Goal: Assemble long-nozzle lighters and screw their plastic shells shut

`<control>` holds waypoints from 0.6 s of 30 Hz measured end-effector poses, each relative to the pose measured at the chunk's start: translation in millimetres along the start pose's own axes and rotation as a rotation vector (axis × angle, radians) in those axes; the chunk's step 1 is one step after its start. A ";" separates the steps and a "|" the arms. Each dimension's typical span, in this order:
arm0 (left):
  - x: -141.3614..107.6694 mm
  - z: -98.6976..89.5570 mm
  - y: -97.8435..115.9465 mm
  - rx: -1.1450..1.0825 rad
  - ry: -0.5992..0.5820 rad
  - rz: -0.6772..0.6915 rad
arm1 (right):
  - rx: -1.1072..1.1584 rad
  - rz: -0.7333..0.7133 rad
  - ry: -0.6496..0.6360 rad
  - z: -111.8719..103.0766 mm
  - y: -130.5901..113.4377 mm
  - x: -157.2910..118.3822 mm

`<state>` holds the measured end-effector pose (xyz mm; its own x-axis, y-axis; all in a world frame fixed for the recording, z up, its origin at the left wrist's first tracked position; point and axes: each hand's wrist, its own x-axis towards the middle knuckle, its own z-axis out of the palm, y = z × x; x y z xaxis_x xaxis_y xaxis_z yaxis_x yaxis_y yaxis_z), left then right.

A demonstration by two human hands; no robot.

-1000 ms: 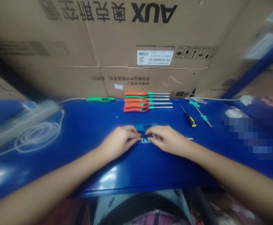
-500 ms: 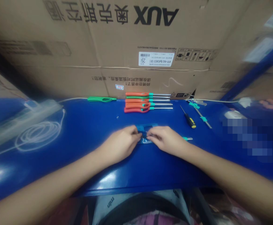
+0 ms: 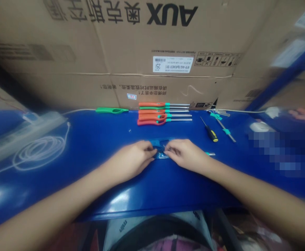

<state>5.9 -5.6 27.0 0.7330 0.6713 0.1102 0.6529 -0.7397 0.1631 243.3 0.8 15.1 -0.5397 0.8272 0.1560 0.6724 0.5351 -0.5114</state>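
My left hand [image 3: 139, 153] is closed in a pinch at the left end of a small, shiny, bluish see-through plastic piece [image 3: 162, 155] lying low over the table. At its other end my right hand [image 3: 185, 153] pinches too, fingertips a short gap from the left ones. White streaks, glare or a thin wire, show on the piece; its exact kind is unclear. Just past my right wrist pokes out a short metal tube with a teal collar [image 3: 211, 154], partly hidden by the hand. Beyond my hands lie several orange-handled stick lighters [image 3: 152, 117], side by side.
A green lighter handle [image 3: 112, 110] lies at the back. To the right are a black-and-yellow screwdriver [image 3: 211, 134] and a metal tube with teal parts [image 3: 227, 131]. A coiled white cable [image 3: 39, 150] and a power strip [image 3: 27, 134] occupy the left. A cardboard sheet [image 3: 131, 42] stands behind.
My left fingers have shifted slightly and opened out a little at the plastic piece. My right hand stays nearly in place. The whole view has moved slightly.
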 end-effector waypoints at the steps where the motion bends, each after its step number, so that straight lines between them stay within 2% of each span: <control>1: 0.5 -1.4 1.1 0.044 -0.008 0.005 | -0.002 -0.002 0.002 0.2 0.1 0.1; 6: 2.4 -5.7 2.3 0.180 -0.012 0.069 | -0.003 0.000 0.010 0.6 0.4 0.5; 18: 1.0 2.9 -3.7 0.079 0.056 0.037 | 0.070 0.014 0.028 1.7 -0.1 1.0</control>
<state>4.8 -2.3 23.7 0.7467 0.6432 0.1695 0.6400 -0.7642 0.0804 241.9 1.3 13.8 -0.5160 0.8392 0.1713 0.6422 0.5114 -0.5710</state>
